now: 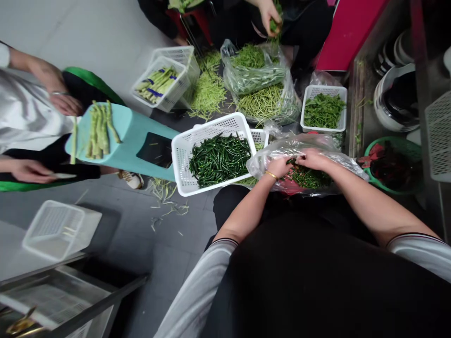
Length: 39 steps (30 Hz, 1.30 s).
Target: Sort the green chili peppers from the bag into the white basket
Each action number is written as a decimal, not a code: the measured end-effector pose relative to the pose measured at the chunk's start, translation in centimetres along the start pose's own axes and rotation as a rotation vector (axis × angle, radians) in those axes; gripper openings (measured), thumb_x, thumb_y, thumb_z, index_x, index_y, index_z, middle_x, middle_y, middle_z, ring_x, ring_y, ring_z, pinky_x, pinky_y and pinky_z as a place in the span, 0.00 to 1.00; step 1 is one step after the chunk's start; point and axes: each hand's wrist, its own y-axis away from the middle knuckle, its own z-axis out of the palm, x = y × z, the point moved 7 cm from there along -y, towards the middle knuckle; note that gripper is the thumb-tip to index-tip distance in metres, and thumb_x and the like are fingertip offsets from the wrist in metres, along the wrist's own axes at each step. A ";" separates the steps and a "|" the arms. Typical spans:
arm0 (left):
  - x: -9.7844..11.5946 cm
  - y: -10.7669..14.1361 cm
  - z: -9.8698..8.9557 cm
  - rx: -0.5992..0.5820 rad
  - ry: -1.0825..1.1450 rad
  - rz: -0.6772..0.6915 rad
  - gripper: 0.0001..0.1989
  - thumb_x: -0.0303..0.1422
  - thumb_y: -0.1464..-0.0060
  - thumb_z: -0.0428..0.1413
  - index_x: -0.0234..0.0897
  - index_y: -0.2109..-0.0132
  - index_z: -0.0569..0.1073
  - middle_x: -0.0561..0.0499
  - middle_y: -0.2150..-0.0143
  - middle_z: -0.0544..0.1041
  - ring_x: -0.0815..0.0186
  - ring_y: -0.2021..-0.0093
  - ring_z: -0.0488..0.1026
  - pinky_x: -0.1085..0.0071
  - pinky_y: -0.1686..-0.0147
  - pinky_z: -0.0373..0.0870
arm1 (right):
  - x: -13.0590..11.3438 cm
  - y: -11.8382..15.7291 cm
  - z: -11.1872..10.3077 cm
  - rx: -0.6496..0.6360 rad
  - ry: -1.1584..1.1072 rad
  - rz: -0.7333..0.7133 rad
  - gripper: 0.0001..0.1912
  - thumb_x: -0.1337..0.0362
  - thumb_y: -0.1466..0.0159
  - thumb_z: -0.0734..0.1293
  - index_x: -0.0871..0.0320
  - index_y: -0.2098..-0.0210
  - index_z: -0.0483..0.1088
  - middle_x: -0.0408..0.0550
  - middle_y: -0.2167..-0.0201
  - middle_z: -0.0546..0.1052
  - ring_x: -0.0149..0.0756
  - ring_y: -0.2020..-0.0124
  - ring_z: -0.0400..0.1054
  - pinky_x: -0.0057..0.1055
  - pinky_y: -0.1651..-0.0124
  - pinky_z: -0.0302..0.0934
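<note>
In my lap lies an open clear plastic bag [331, 143] with a heap of small green chillies [306, 177] in it; something red shows beneath them. My left hand [279, 167], with a gold bracelet at the wrist, is closed over the heap. Close beside it my right hand [312, 158] is closed too, thumb and fingers together. A bit of dark green chilli shows between the two hands, partly hidden by the fingers. Just left of the bag, a white perforated basket [179, 162] holds a pile of long dark green chillies [221, 158].
At left a co-worker's hand [65, 102] is by a turquoise stool [151, 136] bearing peeled green stalks [100, 131]. Another person's hand [268, 16] holds greens. Ahead are a bag of greens [259, 89] and a basket of leaves [324, 111]. Shelving [95, 300] stands lower left.
</note>
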 end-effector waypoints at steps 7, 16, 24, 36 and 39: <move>-0.5 0.1 -1.8 0.093 -0.069 -0.075 0.19 0.42 0.36 0.52 0.33 0.58 0.82 0.41 0.57 0.82 0.58 0.54 0.77 0.67 0.52 0.69 | -1.1 2.1 1.6 -0.099 0.211 0.011 0.14 0.66 0.34 0.63 0.60 0.56 0.79 0.56 0.55 0.80 0.42 0.56 0.74 0.29 0.57 0.62; 3.1 0.9 3.7 -0.122 -0.017 0.213 0.07 0.33 0.46 0.62 0.38 0.61 0.82 0.43 0.62 0.81 0.58 0.58 0.76 0.67 0.54 0.67 | 0.3 5.5 2.6 -0.116 0.286 -0.047 0.15 0.65 0.33 0.61 0.62 0.57 0.78 0.60 0.54 0.76 0.43 0.59 0.73 0.31 0.59 0.62; 2.5 1.1 -1.8 -0.058 0.630 0.101 0.13 0.40 0.47 0.62 0.35 0.72 0.74 0.54 0.76 0.69 0.70 0.73 0.63 0.74 0.68 0.62 | -2.2 4.7 -4.4 0.240 -0.235 -0.329 0.14 0.60 0.33 0.59 0.60 0.67 0.72 0.51 0.67 0.75 0.37 0.65 0.67 0.30 0.58 0.58; 2.1 2.3 -2.7 -0.241 1.353 -0.079 0.13 0.40 0.49 0.59 0.33 0.70 0.70 0.48 0.71 0.75 0.75 0.79 0.60 0.77 0.83 0.45 | 0.7 2.5 2.8 -0.062 0.126 0.157 0.18 0.55 0.31 0.62 0.58 0.56 0.79 0.57 0.57 0.80 0.43 0.56 0.74 0.30 0.58 0.64; 1.9 2.3 -2.2 -0.242 1.330 -0.094 0.14 0.38 0.52 0.61 0.32 0.74 0.69 0.48 0.71 0.74 0.74 0.77 0.64 0.78 0.83 0.46 | -0.7 1.6 4.5 -0.116 0.183 0.256 0.19 0.57 0.32 0.62 0.64 0.53 0.79 0.64 0.54 0.79 0.48 0.52 0.74 0.33 0.57 0.66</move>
